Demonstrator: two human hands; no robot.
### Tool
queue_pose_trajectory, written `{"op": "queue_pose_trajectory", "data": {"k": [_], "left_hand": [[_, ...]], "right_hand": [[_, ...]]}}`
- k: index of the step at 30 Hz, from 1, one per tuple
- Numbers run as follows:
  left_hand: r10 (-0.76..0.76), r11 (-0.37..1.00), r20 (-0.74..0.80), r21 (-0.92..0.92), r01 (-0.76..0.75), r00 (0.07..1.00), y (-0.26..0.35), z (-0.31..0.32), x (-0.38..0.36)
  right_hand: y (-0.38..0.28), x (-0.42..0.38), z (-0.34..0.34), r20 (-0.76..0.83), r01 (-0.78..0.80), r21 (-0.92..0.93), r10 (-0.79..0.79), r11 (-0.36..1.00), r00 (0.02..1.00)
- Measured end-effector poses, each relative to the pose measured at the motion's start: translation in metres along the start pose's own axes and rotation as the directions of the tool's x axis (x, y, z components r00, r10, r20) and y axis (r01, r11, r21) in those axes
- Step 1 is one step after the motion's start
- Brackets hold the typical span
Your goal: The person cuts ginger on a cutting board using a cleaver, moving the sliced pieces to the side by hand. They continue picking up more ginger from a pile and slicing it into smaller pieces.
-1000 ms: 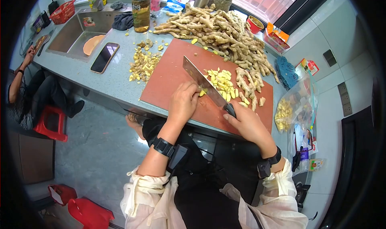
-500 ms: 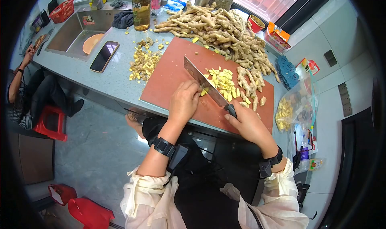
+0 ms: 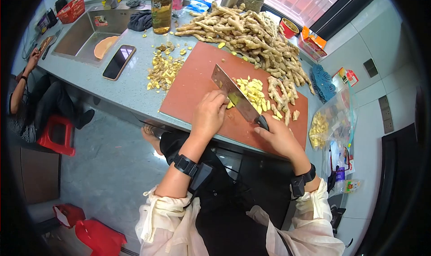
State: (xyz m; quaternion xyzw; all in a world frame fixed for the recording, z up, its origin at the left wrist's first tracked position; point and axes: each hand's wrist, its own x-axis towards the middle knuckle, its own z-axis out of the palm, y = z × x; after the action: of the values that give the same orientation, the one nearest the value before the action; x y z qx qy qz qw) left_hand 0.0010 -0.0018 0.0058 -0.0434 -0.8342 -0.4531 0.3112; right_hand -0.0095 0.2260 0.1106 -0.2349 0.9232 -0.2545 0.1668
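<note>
My right hand (image 3: 279,135) is wrapped round the black handle of a cleaver (image 3: 238,97). The blade slants across the cutting board (image 3: 186,87), its broad face partly turned up. Just left of it, my left hand (image 3: 210,114) has its fingers curled down on a piece of ginger (image 3: 230,104), mostly hidden beneath them. Pale yellow ginger slices (image 3: 252,92) lie heaped on the blade's far side. Whole peeled-looking ginger roots (image 3: 281,95) rest at the board's right, with a few small pieces beside them.
A large ginger pile (image 3: 251,33) covers the board's back edge. Ginger scraps (image 3: 162,72), a phone (image 3: 119,63) and a tea bottle (image 3: 161,13) stand leftward, before the sink (image 3: 72,42). A plastic bag (image 3: 332,123) holds ginger at right. Another person (image 3: 27,96) sits far left.
The cleaver has shifted slightly right, away from my left fingers, and its blade face is tilted more upward. My left hand stays in nearly the same place on the ginger.
</note>
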Motion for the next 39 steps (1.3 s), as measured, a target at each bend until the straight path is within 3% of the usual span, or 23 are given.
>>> {"op": "queue_pose_trajectory", "data": {"k": [8, 20, 26, 28, 39], "left_hand": [[-0.030, 0.999, 0.018, 0.014, 0.030, 0.999, 0.001, -0.002, -0.001], [-0.010, 1.000, -0.024, 0.004, 0.010, 1.000, 0.001, 0.001, -0.001], [-0.022, 1.000, -0.006, 0.002, 0.022, 1.000, -0.001, 0.001, -0.001], [-0.007, 1.000, -0.016, -0.007, 0.006, 1.000, -0.001, 0.002, -0.001], [-0.016, 1.000, -0.002, 0.006, 0.016, 1.000, 0.001, 0.000, 0.000]], "right_hand": [[-0.006, -0.007, -0.005, -0.039, 0.038, 0.028, -0.037, 0.999, 0.999], [-0.014, -0.008, -0.006, -0.009, 0.043, -0.048, -0.043, 0.998, 0.999], [-0.023, -0.004, -0.010, 0.044, -0.022, -0.095, 0.026, 0.995, 0.999], [-0.016, 0.001, -0.005, 0.026, 0.037, -0.078, -0.035, 0.996, 0.999], [-0.023, 0.004, -0.001, 0.016, 0.031, -0.159, -0.029, 0.987, 0.999]]}}
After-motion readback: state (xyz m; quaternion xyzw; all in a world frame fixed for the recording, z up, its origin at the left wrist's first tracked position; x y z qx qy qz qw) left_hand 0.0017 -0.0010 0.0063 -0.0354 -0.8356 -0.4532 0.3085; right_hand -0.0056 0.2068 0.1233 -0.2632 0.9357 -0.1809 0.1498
